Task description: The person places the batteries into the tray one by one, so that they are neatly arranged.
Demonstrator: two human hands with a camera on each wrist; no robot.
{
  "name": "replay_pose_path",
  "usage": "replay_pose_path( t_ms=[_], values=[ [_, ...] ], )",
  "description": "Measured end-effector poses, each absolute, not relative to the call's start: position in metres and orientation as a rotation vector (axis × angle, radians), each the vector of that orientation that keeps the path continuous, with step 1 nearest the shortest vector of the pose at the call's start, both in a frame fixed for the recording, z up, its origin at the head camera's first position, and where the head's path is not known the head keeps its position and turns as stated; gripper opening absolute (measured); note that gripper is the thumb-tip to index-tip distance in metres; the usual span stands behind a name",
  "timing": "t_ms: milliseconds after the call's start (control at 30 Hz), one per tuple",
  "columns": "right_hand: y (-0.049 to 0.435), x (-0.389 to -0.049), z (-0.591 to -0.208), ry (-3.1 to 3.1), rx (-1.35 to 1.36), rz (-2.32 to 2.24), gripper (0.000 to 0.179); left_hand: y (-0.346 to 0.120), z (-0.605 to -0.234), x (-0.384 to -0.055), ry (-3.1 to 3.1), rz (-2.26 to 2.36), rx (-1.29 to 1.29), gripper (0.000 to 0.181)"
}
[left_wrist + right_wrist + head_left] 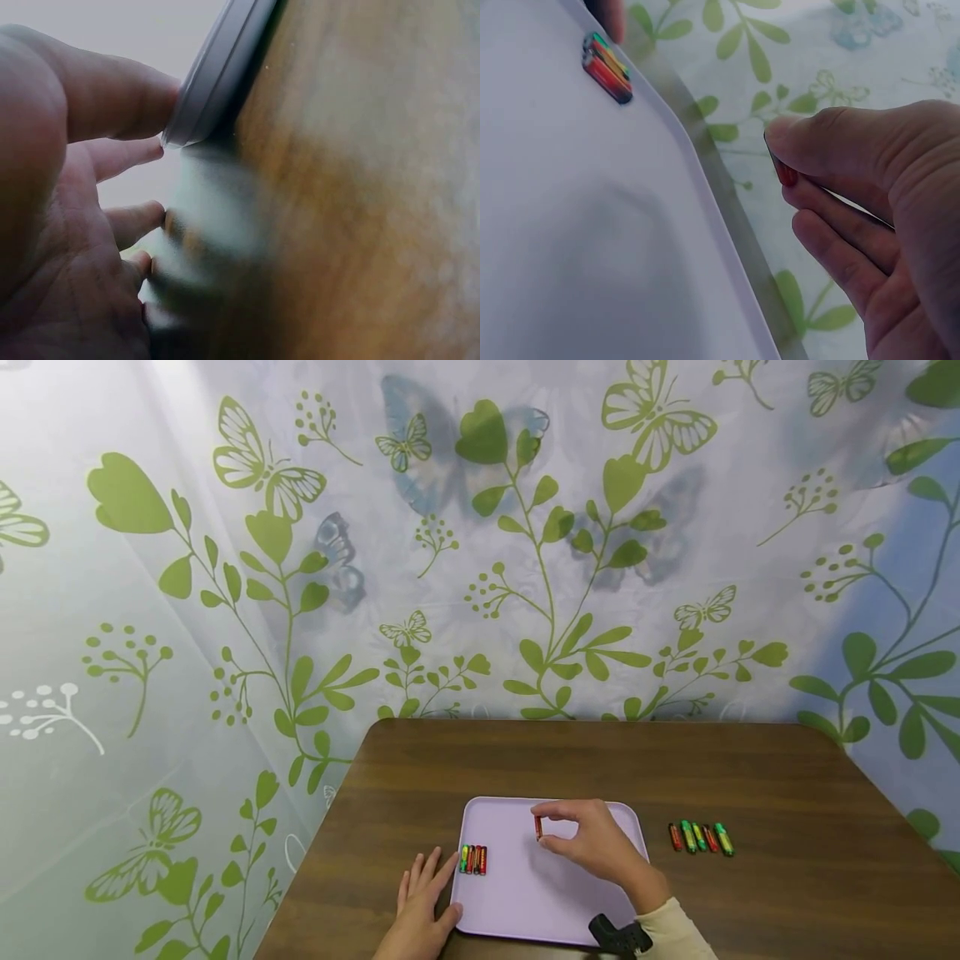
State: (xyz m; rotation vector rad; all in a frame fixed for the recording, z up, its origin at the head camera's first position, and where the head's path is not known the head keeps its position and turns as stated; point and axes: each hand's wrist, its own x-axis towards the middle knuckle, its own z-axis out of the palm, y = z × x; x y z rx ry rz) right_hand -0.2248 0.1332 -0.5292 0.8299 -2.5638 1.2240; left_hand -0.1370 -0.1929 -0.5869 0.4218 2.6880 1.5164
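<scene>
My right hand (596,843) pinches a red battery (537,828) between thumb and fingertips, above a pale purple tray (540,902). In the right wrist view the red battery (786,172) shows only partly, the thumb covering the rest. Side by side at the tray's left edge lies a row of several batteries (474,859), one green and yellow at its left end, the others mostly red. My left hand (422,910) rests at the tray's left side with fingers extended. Its thumb touches the tray rim (217,75) in the left wrist view.
To the right of the tray, on the brown wooden table (787,893), several red and green batteries (701,837) lie in a loose row. A curtain with green leaves and butterflies (450,568) hangs behind the table. A black strap device (618,935) sits on my right wrist.
</scene>
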Motion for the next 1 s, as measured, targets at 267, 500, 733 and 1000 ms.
replay_pose_path(
  t_ms=[267, 500, 733, 1000],
  values=[
    [0.102, -0.223, -0.537, -2.566, 0.929, 1.308, 0.035, -0.196, -0.606, -0.145, 2.694, 1.479, 0.373, 0.073],
    [0.077, -0.221, -0.552, -2.603, 0.944, 1.345, 0.037, -0.199, -0.615, -0.148, 2.744, 1.447, 0.385, 0.074],
    [0.06, -0.219, -0.566, -2.591, 0.956, 1.365, 0.038, -0.2, -0.617, -0.149, 2.767, 1.432, 0.412, 0.073],
    [0.05, -0.217, -0.572, -2.6, 0.956, 1.177, 0.04, -0.199, -0.613, -0.148, 2.764, 1.439, 0.429, 0.073]
  ],
)
